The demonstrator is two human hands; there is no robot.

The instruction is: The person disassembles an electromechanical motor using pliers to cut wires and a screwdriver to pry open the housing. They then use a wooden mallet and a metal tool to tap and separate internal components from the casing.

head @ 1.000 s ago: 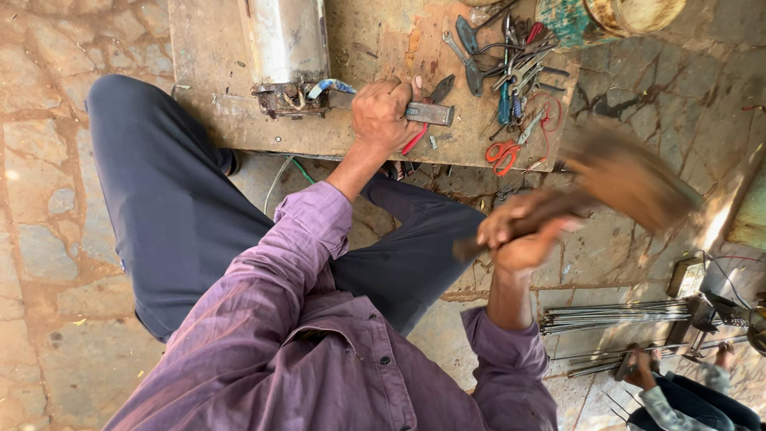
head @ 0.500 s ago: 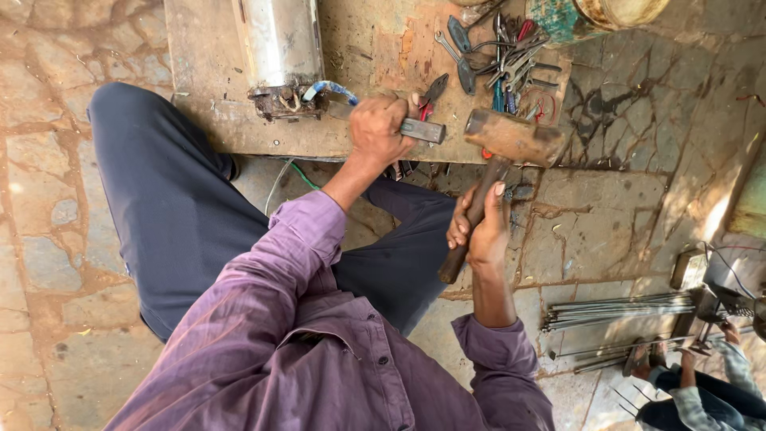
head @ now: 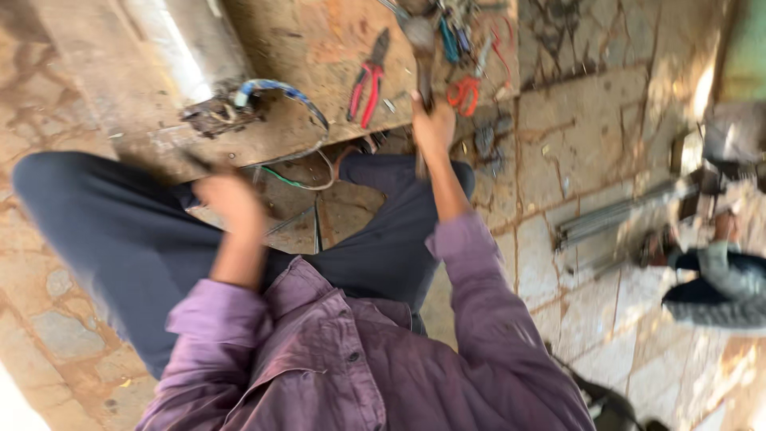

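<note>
Hammer (head: 421, 48) now rests head-down on the far board (head: 319, 40), right hand (head: 432, 128) wrapped round its handle, while the blurred left hand (head: 231, 199), grip unreadable, has dropped back off the chisel.

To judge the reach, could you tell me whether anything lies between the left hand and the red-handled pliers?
Yes: a loop of wire by the board crosses between the left hand and the red-handled pliers.
</note>
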